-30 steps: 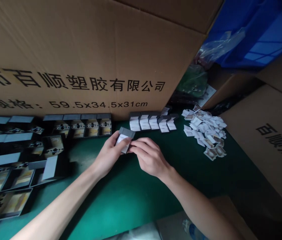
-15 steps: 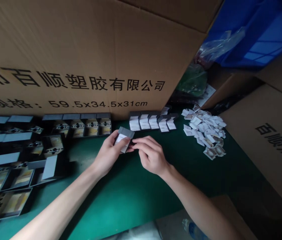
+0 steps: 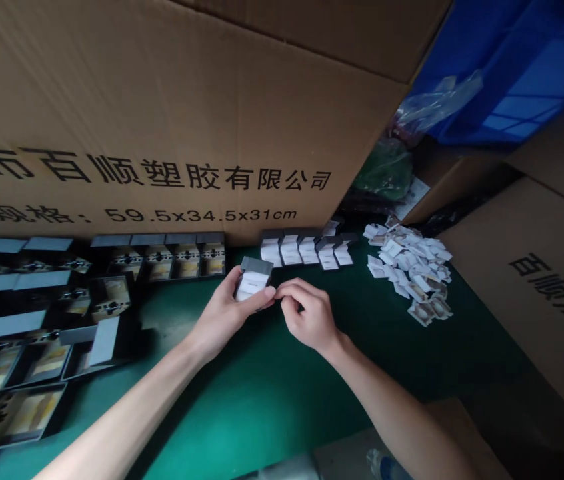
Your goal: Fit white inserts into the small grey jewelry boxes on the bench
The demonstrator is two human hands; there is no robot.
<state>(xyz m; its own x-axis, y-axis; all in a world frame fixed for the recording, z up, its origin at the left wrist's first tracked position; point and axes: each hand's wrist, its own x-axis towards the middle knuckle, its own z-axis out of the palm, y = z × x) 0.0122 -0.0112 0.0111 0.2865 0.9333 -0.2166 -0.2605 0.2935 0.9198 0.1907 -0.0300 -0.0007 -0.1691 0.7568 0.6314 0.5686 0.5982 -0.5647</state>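
Note:
A small dark grey jewellery box (image 3: 256, 267) with its lid raised and a white inside is held in my left hand (image 3: 222, 317), the thumb lying along its near side. My right hand (image 3: 311, 313) is beside the box's right edge, its thumb and forefinger pinched close to my left thumb tip. Whatever is in that pinch, if anything, is too small to make out. Behind the held box stand several similar open boxes (image 3: 292, 250) with white linings, in a short row. To the right lies a heap of small white inserts (image 3: 405, 263).
Several larger open black boxes (image 3: 112, 297) with yellowish insides fill the left of the green table (image 3: 242, 400). A big printed carton (image 3: 187, 120) walls the back; another carton (image 3: 537, 280) stands at right. Blue bins (image 3: 517, 87) and plastic bags (image 3: 387, 167) sit behind.
The view has tilted slightly. The held box has turned so that its white inside faces me more, and my right fingertips have drawn back to its right edge.

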